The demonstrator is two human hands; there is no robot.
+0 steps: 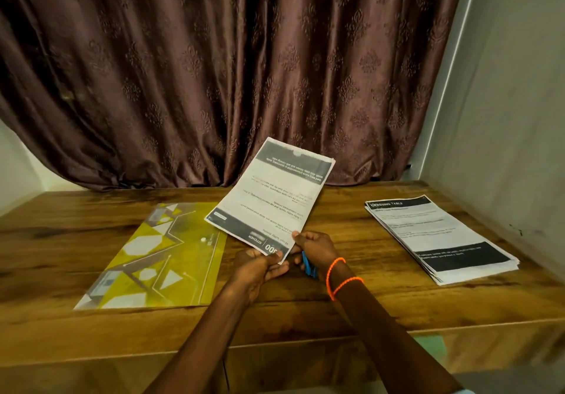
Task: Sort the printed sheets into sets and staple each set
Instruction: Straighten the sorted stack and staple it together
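Left hand (260, 266) and right hand (315, 248) pinching near corner of printed set (272, 194), blue stapler (309, 266) under right palm, sheet stack (440, 237) on table (336, 302)

So there's a table (351, 308) with a curtain (214, 72) hanging right behind it and a wall (519, 118) along the right side. A folder (159, 259) lies flat on the left part of the table, and a stack of sheets (440, 237) sits on the right, well apart from it. In between, both hands hold a set of sheets (272, 194) up off the table, left hand (260, 266) at the near corner, right hand (315, 250) just beside it with a stapler (308, 266) under it.
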